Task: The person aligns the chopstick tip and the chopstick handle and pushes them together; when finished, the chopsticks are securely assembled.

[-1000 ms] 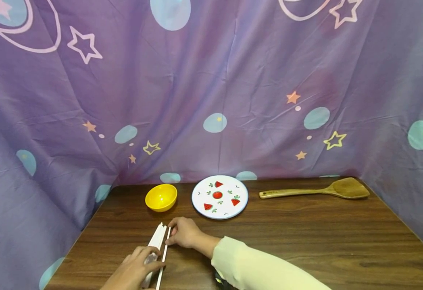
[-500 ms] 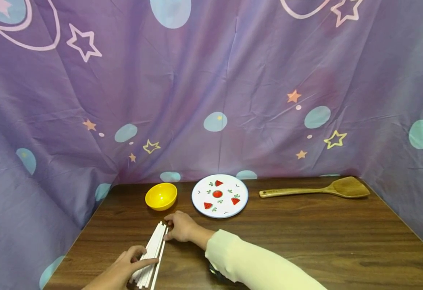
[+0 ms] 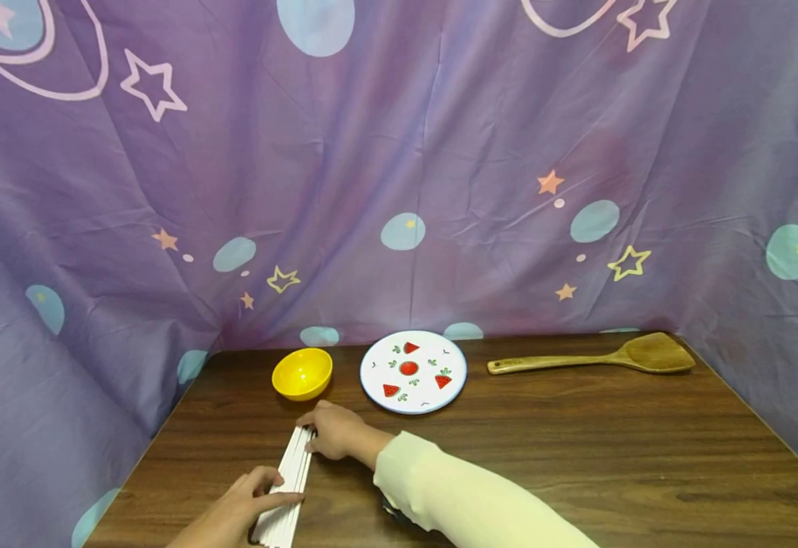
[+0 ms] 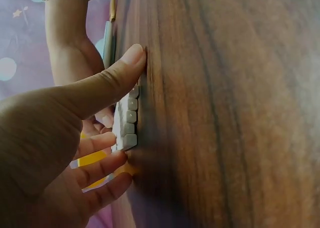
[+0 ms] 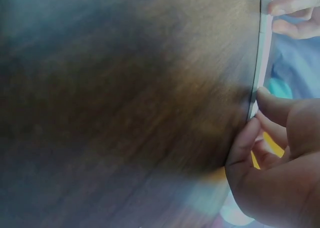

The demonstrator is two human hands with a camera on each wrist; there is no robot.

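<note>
Several white chopsticks lie side by side on the wooden table, running away from me. Their thick square ends show in the left wrist view. My left hand spans the near half of the row, thumb along its right edge and fingers at its left edge. At the far, narrower ends, my right hand has thumb and forefinger on either side, pinching the row. In the right wrist view the right hand's thumb touches the chopsticks' side. Part of the bundle is hidden under both hands.
A yellow bowl stands just beyond the right hand. Right of it lies a white plate with watermelon prints, then a wooden spatula. A purple patterned curtain hangs behind and at both sides of the table.
The outer right chopstick, apart a second ago, now lies against the others. My right hand has moved left to the row's far ends; my left hand has shifted a little over the near part.
</note>
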